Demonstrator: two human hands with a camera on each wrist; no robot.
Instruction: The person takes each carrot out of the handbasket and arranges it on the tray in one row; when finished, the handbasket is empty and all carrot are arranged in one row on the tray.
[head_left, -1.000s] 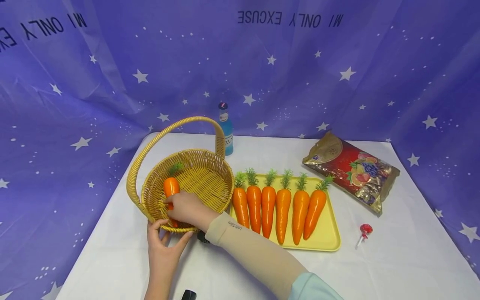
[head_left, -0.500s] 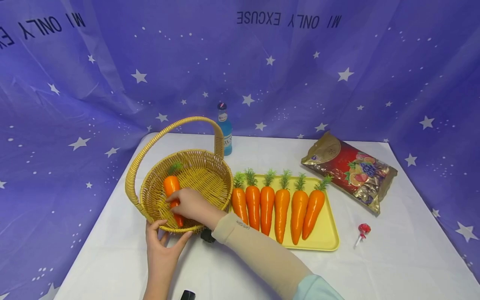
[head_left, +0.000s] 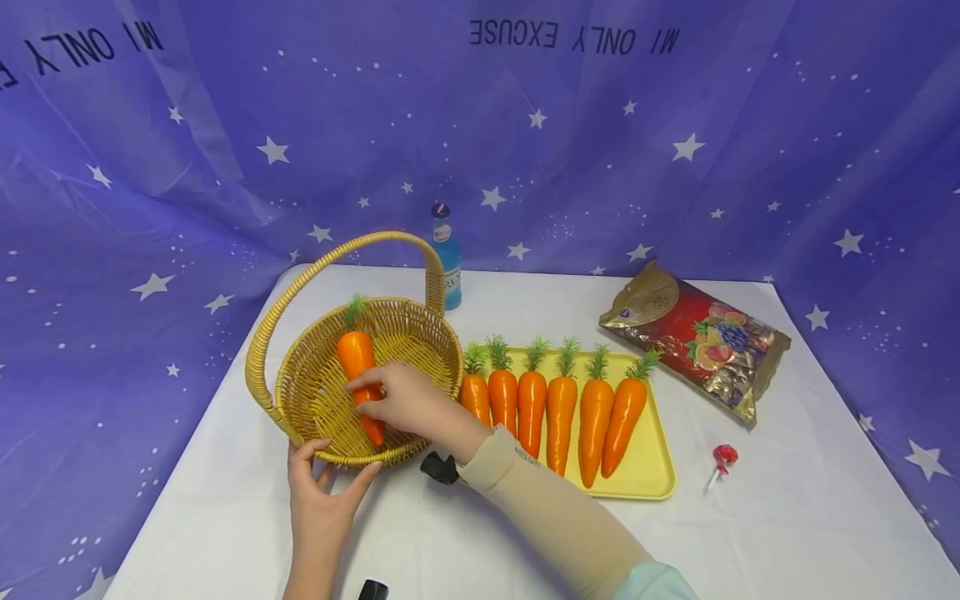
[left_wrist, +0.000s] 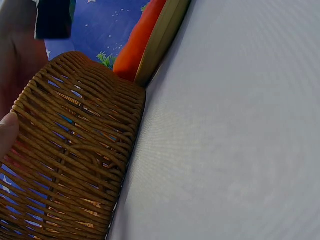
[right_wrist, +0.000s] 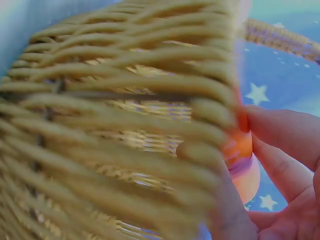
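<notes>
An orange carrot (head_left: pixel 356 354) with a green leafy top is pinched at its lower half between the thumb and fingers of my right hand (head_left: pixel 411 402). It slants over the inside of a round wicker basket (head_left: pixel 420 333) with a tall arched handle. My left hand (head_left: pixel 322 504) holds the basket's near rim, its thumb and fingers spread apart along it. Woven basket side (left_wrist: pixel 75 145) fills much of the left wrist view. In the right wrist view the wickerwork partly hides the carrot (right_wrist: pixel 242 145). Several more carrots (head_left: pixel 561 421) lie in a row on a yellow tray (head_left: pixel 660 467).
Behind the basket stands a blue bottle (head_left: pixel 451 275). A red and gold snack bag (head_left: pixel 697 337) lies at the back right, with a red lollipop (head_left: pixel 724 456) in front of it. A black object (head_left: pixel 372 590) shows at the near edge of the view.
My right hand has moved rightward with the carrot, which has shifted right and up from the basket's left side. The left hand keeps its place at the rim.
</notes>
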